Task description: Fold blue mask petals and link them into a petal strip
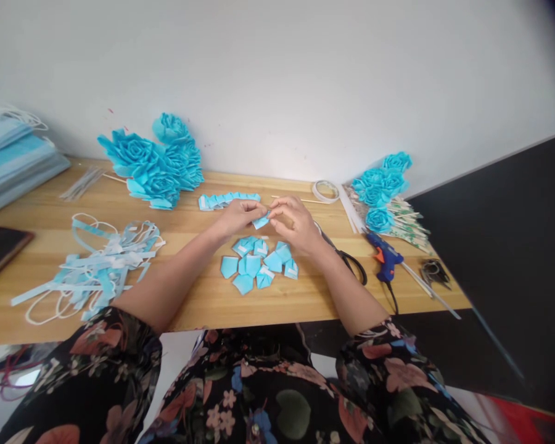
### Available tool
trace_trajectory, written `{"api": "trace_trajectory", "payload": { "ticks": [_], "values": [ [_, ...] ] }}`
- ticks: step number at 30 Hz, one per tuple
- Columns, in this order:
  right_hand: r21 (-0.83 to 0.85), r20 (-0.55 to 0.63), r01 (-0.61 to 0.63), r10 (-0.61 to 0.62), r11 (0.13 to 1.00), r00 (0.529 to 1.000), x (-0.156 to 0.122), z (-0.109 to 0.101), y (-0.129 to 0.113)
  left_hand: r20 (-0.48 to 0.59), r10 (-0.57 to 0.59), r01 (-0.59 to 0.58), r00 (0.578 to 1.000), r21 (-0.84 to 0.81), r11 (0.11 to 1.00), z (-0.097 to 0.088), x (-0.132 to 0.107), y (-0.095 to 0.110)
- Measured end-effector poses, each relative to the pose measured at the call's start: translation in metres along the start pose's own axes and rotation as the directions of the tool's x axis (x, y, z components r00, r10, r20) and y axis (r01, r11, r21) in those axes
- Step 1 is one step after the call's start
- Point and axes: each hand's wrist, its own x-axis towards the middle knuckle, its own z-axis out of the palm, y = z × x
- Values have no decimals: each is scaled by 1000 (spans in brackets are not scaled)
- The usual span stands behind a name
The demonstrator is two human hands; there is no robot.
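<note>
Between the fingertips of my left hand (240, 217) and my right hand (296, 223) is a small folded blue petal piece (261, 222). Both hands pinch it above the middle of the table. Just below them lies a loose group of folded blue petal pieces (250, 265), some showing white strips. Behind my left hand, a row of overlapping folded pieces (229, 200) rests on the wood. Scissors (351, 262) lie partly hidden under my right forearm.
Blue flowers (161, 163) stand back left, smaller ones (382, 185) back right. Cut strips and ear loops (102, 265) lie left, near face masks (18, 160) and a phone (0, 250). A glue gun (385, 256) and a tape roll (325, 191) are right.
</note>
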Motion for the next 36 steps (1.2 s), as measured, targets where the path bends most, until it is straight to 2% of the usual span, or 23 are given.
{"api": "trace_trajectory", "payload": {
  "ticks": [6,11,26,33,36],
  "values": [
    [-6,-7,-19,19,1000,1000,0,0,-1,16,54,-54,998,46,997,1,0,-2],
    [5,-30,-67,68,998,997,0,0,-3,32,49,-50,998,40,998,1,0,-3],
    [-37,-45,-28,26,999,999,-4,0,7,25,34,-35,999,58,998,-1,1,-3],
    [-61,-53,-11,7,998,999,-5,0,7,79,8,-8,997,-1,1000,0,0,0],
    [-56,-43,-26,23,998,999,-4,0,4,53,31,-33,998,33,999,1,2,-3]
  ]
}}
